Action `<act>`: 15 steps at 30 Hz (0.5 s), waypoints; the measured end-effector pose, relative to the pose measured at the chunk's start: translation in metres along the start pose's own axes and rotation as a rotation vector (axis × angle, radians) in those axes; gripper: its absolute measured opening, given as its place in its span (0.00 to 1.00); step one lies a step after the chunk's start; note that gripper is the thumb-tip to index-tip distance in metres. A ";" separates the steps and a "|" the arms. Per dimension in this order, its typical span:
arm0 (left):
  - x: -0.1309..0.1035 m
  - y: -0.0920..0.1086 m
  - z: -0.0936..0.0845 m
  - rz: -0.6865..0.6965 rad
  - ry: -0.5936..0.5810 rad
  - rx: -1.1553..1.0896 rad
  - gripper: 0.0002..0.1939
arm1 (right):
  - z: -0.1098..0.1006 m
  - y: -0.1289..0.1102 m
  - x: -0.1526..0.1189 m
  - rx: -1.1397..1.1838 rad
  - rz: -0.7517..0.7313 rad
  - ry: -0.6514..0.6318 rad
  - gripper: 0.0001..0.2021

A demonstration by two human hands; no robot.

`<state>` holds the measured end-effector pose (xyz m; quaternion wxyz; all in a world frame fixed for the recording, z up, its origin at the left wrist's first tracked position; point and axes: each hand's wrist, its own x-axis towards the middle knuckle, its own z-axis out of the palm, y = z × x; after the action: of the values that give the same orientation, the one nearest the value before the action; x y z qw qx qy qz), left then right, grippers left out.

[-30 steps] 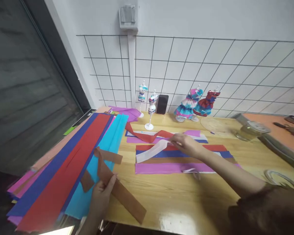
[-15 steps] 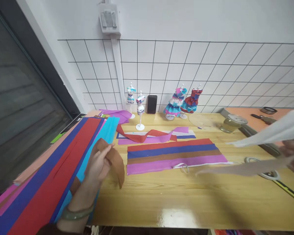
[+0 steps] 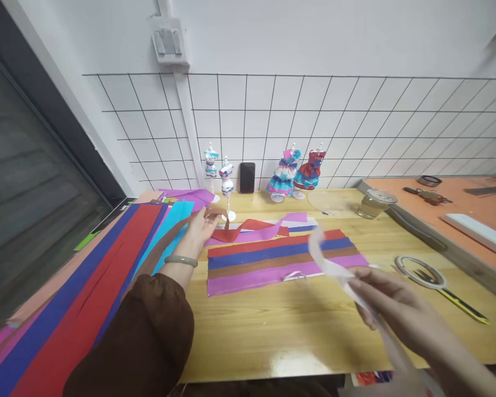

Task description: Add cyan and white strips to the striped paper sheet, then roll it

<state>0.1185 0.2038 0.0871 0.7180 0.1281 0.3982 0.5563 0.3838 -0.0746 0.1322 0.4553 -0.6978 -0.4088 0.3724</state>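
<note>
My left hand (image 3: pixel 201 227) reaches forward past the stacked strips, fingers closed on a long brown strip (image 3: pixel 163 238) whose end curls beside the white mannequin stand. Over the table's right part, my right hand (image 3: pixel 382 298) pinches a white strip (image 3: pixel 334 270); its upper end is blurred and the rest trails below my hand. Between my hands lies a flat band of red, blue, brown and purple strips (image 3: pixel 273 264). A small white ring-like loop (image 3: pixel 295 276) rests on its near edge. Behind it, a twisted red strip (image 3: pixel 256 225) lies over purple and white ones.
Long blue, red and cyan strips (image 3: pixel 103 275) cover the left side. Small dressed mannequins (image 3: pixel 284 176) stand at the back near a black phone (image 3: pixel 247 177). Rightward are a glass jar (image 3: pixel 376 204), a roll of tape (image 3: pixel 420 271), a yellow-black cutter (image 3: pixel 465 306) and an orange surface (image 3: pixel 417 220).
My left hand has moved forward and right with the brown strip. My right hand has come in from the right edge with the white strip. The view has shifted slightly.
</note>
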 end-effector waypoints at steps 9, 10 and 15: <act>-0.046 -0.022 -0.012 -0.326 -0.261 0.499 0.19 | 0.045 0.009 -0.004 -0.010 -0.011 -0.325 0.19; -0.056 -0.024 -0.016 -0.335 -0.327 0.599 0.21 | 0.049 0.010 -0.004 -0.024 -0.028 -0.335 0.19; -0.095 -0.028 -0.044 -0.299 -0.439 0.789 0.23 | 0.060 0.020 -0.001 -0.144 -0.189 -0.356 0.16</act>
<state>0.1003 0.0971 0.0820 0.7539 0.4468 0.4319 0.2131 0.3340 -0.0610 0.0952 0.3577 -0.6102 -0.5721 0.4152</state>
